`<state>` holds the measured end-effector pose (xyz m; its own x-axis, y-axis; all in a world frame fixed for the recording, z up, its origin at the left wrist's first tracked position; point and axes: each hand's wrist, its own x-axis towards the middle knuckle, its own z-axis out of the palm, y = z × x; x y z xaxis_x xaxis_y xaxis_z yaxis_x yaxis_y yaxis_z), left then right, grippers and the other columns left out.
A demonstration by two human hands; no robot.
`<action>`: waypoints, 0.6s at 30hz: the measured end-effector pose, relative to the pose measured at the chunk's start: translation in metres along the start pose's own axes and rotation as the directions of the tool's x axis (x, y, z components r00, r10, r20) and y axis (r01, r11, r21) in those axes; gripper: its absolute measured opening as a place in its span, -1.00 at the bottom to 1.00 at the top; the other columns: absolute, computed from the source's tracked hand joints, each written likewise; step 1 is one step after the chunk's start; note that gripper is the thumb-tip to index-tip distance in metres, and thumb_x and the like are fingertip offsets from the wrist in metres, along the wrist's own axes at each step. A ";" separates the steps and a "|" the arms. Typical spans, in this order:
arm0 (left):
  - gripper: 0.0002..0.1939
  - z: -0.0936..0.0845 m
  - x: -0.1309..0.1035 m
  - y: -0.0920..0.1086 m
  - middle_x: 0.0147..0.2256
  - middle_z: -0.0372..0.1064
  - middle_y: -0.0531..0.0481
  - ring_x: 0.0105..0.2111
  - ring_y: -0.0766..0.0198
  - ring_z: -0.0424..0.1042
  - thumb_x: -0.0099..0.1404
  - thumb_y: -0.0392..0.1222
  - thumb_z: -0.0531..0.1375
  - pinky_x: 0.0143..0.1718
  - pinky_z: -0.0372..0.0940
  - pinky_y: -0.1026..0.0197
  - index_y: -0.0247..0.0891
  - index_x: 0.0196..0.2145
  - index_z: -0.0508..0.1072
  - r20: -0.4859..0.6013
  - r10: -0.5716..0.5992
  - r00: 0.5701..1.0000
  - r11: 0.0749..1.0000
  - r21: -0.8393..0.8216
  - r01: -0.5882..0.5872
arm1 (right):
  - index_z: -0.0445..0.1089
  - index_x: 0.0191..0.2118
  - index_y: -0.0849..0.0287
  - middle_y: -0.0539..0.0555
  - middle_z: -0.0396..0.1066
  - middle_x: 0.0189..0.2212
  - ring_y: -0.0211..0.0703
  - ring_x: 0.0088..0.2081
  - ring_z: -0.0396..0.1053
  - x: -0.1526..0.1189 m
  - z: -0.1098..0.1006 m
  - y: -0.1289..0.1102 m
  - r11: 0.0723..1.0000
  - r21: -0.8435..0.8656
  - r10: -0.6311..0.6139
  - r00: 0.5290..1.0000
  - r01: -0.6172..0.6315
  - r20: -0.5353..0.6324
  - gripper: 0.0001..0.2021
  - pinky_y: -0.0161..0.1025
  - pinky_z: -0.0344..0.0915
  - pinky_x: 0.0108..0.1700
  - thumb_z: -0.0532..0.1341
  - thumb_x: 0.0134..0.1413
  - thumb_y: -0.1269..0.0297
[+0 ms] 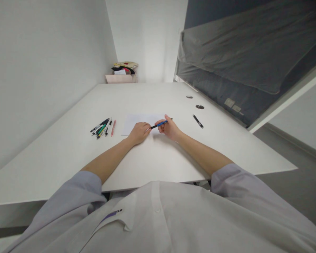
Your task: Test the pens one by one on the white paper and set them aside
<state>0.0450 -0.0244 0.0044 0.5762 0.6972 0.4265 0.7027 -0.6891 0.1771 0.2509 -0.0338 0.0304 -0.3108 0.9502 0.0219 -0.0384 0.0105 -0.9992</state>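
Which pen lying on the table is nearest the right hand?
The black pen, alone to the right of the right hand. The pink pen and the pen cluster lie beyond the left hand; the blue pen is held.

Setting: office-like room with plain pale walls
Tabletop: broad, white, with round metallic fittings
Stationery: pens in a cluster, paper sheet
Right side: dark panel, partly draped
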 end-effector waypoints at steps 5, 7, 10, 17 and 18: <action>-0.66 -0.001 0.000 -0.004 -0.10 0.51 -0.16 -0.07 0.08 0.44 0.46 -0.14 -0.05 0.04 0.25 -0.01 -0.25 -0.12 0.50 0.039 -0.048 0.998 0.999 0.022 0.047 | 0.44 -0.37 0.16 0.10 0.39 -0.57 -0.15 -0.51 0.34 -0.004 -0.002 -0.009 0.999 0.034 0.041 0.999 -0.041 -0.006 -0.16 -0.24 0.28 -0.40 -0.20 0.02 -0.54; -0.67 -0.001 0.000 -0.004 -0.11 0.51 -0.18 -0.08 0.07 0.44 0.46 -0.14 -0.04 0.03 0.26 0.00 -0.27 -0.13 0.50 0.041 -0.046 0.998 0.999 0.021 0.045 | 0.42 -0.40 0.15 0.09 0.37 -0.60 -0.15 -0.53 0.32 -0.002 -0.002 -0.007 0.999 0.032 0.040 0.999 -0.040 -0.018 -0.16 -0.24 0.26 -0.42 -0.22 0.00 -0.56; -0.67 -0.001 -0.001 -0.002 -0.11 0.50 -0.19 -0.07 0.07 0.44 0.45 -0.15 -0.03 0.02 0.25 0.00 -0.28 -0.14 0.50 0.042 -0.035 0.999 0.999 0.018 0.034 | 0.39 -0.45 0.13 0.07 0.31 -0.64 -0.15 -0.56 0.30 0.001 -0.003 -0.002 0.996 0.082 0.041 0.998 -0.037 -0.045 -0.19 -0.24 0.24 -0.44 -0.21 0.03 -0.54; -0.65 -0.001 0.000 -0.002 -0.12 0.50 -0.19 -0.08 0.07 0.43 0.46 -0.15 -0.06 0.04 0.25 -0.01 -0.29 -0.13 0.50 0.049 -0.038 0.998 0.999 0.013 0.037 | 0.44 -0.43 0.16 0.07 0.31 -0.65 -0.15 -0.57 0.29 0.003 -0.008 0.000 0.993 0.116 0.023 0.999 -0.019 -0.037 -0.20 -0.22 0.23 -0.44 -0.17 0.07 -0.50; -0.65 -0.001 0.000 -0.004 -0.13 0.50 -0.19 -0.08 0.07 0.43 0.45 -0.15 -0.06 0.03 0.25 -0.01 -0.29 -0.14 0.50 0.043 -0.053 0.998 0.999 0.005 0.052 | 0.44 -0.41 0.16 0.07 0.32 -0.63 -0.15 -0.56 0.30 0.005 -0.009 0.001 0.996 0.087 0.020 0.999 -0.016 -0.047 -0.21 -0.22 0.23 -0.42 -0.17 0.07 -0.49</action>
<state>0.0420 -0.0221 0.0042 0.5558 0.7403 0.3783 0.7340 -0.6506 0.1949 0.2581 -0.0266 0.0295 -0.2668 0.9638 0.0004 -0.1156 -0.0316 -0.9928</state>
